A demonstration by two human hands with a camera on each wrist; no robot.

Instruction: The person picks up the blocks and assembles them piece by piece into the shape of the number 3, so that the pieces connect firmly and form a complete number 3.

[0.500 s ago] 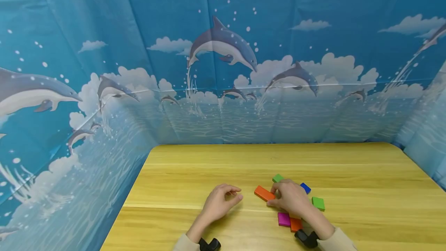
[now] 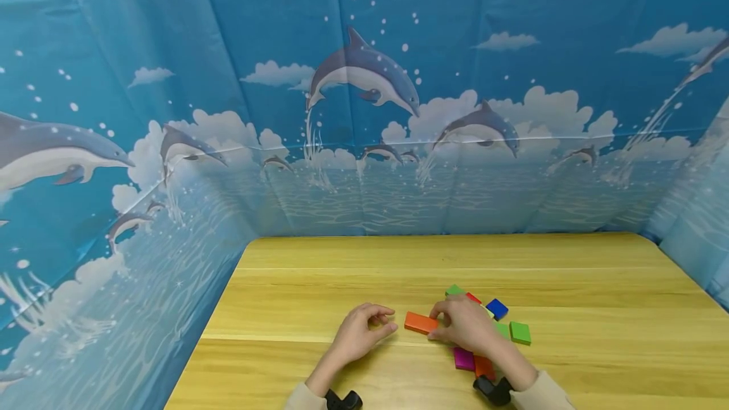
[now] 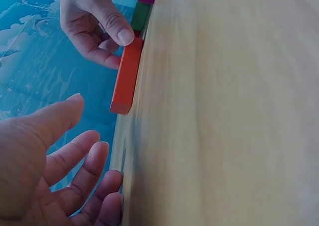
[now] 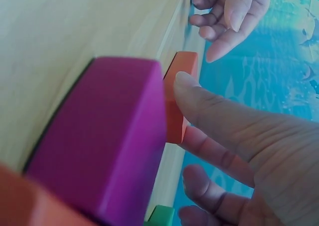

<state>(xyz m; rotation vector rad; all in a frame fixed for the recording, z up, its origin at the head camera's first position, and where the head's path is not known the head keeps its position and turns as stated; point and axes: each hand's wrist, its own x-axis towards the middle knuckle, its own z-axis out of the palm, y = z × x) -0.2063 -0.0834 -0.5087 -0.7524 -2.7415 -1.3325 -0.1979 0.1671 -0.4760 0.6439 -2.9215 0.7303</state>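
Thumb and forefinger of my right hand (image 2: 468,326) pinch the right end of a long orange block (image 2: 418,323) low over the wooden table. In the left wrist view this orange block (image 3: 128,79) shows its small end face toward my left hand (image 3: 70,171). My left hand (image 2: 360,333) rests at the table to the left of the block, fingers loosely bent and holding nothing, with a gap between them. A magenta block (image 2: 464,359) and a shorter orange block (image 2: 484,367) lie side by side beneath the right wrist.
Around the right hand lie a blue block (image 2: 497,309), a green block (image 2: 520,333), another green block (image 2: 454,290) and a partly hidden red block (image 2: 473,298). Behind the table (image 2: 342,271) hangs a blue dolphin-printed curtain (image 2: 364,112).
My right hand has drawn the long orange block to the left and turned it more sideways, closer to my left hand. More blocks show behind the right hand. The left hand has barely moved.
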